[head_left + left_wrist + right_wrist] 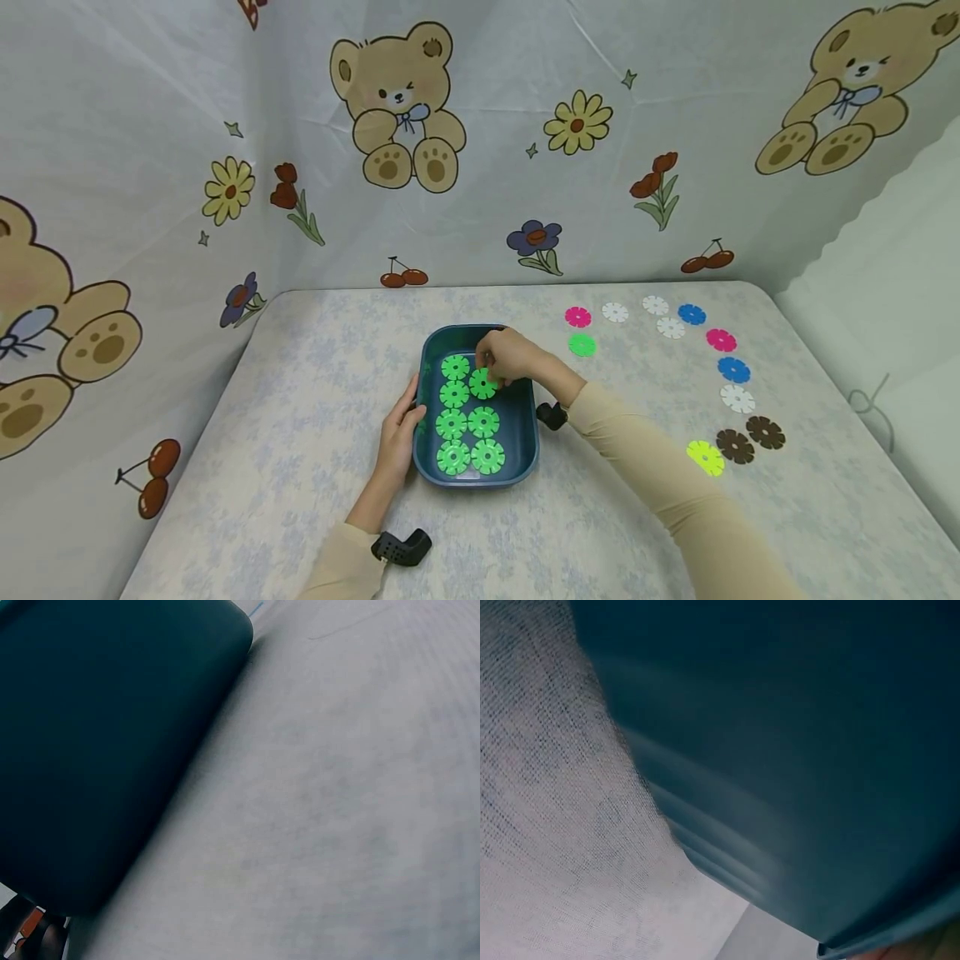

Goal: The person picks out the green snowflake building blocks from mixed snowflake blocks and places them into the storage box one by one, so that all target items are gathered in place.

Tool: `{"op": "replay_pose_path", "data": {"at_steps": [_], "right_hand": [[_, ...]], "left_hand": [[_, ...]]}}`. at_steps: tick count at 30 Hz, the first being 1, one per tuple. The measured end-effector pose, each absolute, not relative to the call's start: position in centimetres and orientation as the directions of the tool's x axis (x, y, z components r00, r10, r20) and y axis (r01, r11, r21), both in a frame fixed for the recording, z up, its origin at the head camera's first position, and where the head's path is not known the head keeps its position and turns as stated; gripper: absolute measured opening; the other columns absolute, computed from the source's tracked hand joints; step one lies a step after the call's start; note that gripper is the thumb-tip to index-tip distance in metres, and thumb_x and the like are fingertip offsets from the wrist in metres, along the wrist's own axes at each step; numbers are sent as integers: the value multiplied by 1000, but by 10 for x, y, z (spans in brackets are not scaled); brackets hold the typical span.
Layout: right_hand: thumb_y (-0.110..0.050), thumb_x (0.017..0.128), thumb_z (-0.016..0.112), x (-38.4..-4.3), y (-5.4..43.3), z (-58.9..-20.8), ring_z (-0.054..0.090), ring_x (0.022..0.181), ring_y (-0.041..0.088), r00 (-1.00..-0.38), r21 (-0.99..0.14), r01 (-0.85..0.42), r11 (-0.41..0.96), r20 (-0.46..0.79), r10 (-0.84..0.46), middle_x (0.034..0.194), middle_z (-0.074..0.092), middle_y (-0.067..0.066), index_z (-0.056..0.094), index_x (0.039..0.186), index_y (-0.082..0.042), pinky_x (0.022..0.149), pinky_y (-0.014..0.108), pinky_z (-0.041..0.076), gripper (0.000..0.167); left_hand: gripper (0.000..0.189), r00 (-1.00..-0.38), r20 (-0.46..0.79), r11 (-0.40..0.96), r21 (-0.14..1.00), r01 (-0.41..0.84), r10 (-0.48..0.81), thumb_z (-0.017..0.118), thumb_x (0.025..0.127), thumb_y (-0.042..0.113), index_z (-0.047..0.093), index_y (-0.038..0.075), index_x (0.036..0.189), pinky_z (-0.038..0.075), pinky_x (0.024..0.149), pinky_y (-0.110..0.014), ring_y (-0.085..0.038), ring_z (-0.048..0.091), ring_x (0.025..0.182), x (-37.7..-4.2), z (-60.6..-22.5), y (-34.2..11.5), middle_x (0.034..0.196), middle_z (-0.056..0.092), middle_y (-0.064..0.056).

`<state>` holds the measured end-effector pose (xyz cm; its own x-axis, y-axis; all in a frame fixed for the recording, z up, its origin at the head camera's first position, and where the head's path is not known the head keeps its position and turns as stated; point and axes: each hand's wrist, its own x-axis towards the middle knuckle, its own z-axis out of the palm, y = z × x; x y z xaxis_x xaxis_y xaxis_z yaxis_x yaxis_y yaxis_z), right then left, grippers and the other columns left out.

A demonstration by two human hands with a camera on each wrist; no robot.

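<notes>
A dark teal tray [517, 454] stands on the table with several green notched plastic discs [452, 424] in two columns on its floor. My left hand [395, 435] grips the tray's left side, its thumb at the rim. Over the far right part of the tray, my right hand [510, 356] has its fingers curled down and pinches the edge of a green disc [482, 385]. The fingertips partly cover that disc. Both wrist views are mostly filled by the tray's outer wall [112, 735], and the discs do not show there.
To the right, loose notched discs lie in a curve: a pink disc [577, 317], a green one [582, 345], several white and blue ones, a yellow disc [706, 457] and two brown ones [735, 447]. A patterned cloth [487, 233] hangs behind the table [315, 358].
</notes>
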<state>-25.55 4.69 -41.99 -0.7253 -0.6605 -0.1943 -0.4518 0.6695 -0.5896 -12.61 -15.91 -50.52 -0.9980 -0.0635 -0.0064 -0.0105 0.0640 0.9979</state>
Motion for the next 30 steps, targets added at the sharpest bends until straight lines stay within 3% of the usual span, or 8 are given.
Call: {"op": "replay_pose_path", "data": {"at_steps": [6, 14, 19, 30], "right_hand": [[5, 83, 70, -254, 39, -426, 61, 50, 13, -751, -484, -453, 749, -246, -613, 73, 70, 7, 73, 98, -4, 51, 24, 51, 18], [4, 83, 69, -252, 33, -429, 60, 54, 14, -759, -419, -460, 783, -272, -591, 90, 69, 9, 74, 101, -8, 51, 25, 48, 22], [0, 83, 71, -252, 31, -434, 59, 60, 11, -751, -368, -499, 785, -267, -603, 99, 70, 6, 76, 101, -12, 55, 24, 48, 22], [-4, 82, 73, -250, 30, -437, 57, 69, 15, -762, -280, -545, 790, -227, -607, 95, 71, 3, 76, 97, -15, 60, 28, 48, 19]], "left_hand": [[54, -998, -12, 68, 998, -17, -68, 43, 103, 17, 30, 15, 155, 19, 118, -44, -21, 21, 149, -126, -505, -158, 162, 24, 0], [53, -998, -8, 64, 998, -12, -62, 42, 104, 17, 29, 17, 155, 17, 119, -45, -17, 20, 149, -126, -506, -159, 162, 23, 2], [53, -998, -1, 73, 997, -6, -64, 42, 103, 16, 29, 16, 155, 18, 119, -48, -22, 21, 149, -126, -506, -159, 162, 23, -1], [53, -998, -12, 52, 999, -15, -58, 41, 103, 16, 29, 17, 155, 17, 119, -46, -19, 20, 149, -126, -505, -159, 162, 23, 1]]}}
